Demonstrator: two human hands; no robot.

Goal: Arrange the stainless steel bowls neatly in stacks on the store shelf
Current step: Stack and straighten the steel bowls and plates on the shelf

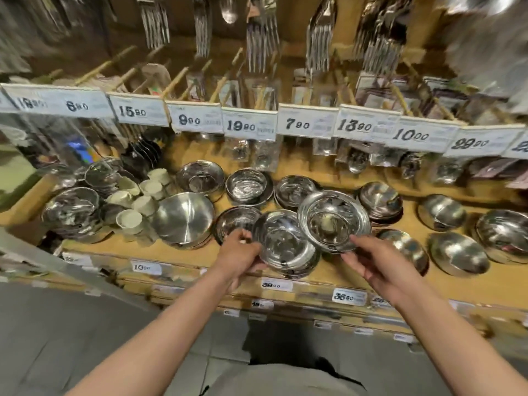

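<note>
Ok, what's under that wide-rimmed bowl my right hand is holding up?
The wide-rimmed bowl, held tilted by the right hand, overlaps the bowl stack that the left hand grips. The shelf directly beneath it is covered.

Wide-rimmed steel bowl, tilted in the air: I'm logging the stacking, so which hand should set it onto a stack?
Right. The right hand already pinches the wide-rimmed steel bowl, while the left hand grips the shiny steel bowl stack.

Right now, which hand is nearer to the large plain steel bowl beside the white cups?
Left. The left hand grips a bowl stack just right of the large bowl; the right hand holds a tilted bowl farther right.
</note>
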